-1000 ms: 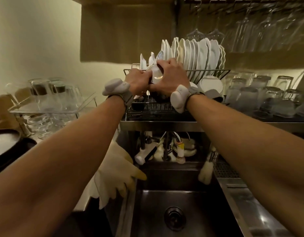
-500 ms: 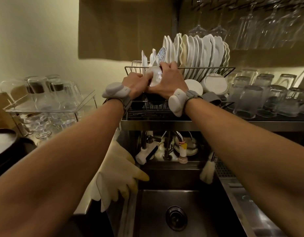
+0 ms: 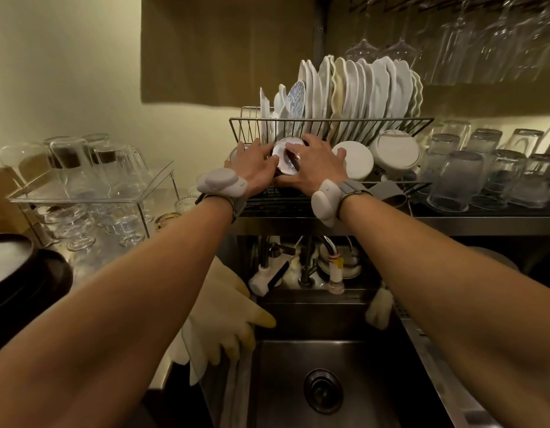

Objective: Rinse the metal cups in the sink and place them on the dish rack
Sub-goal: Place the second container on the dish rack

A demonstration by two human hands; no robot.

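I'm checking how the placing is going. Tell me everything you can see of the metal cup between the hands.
The metal cup looks shiny and steel-like, with darker sides. It sits tilted at the front of the wire dish rack, one pale, reflective round end facing the camera. The left hand touches its left side; the right hand holds it, thumb beneath and a finger across that end.

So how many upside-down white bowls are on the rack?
2. One white bowl sits beside the right hand; the other is further right, next to the glasses. More may be hidden.
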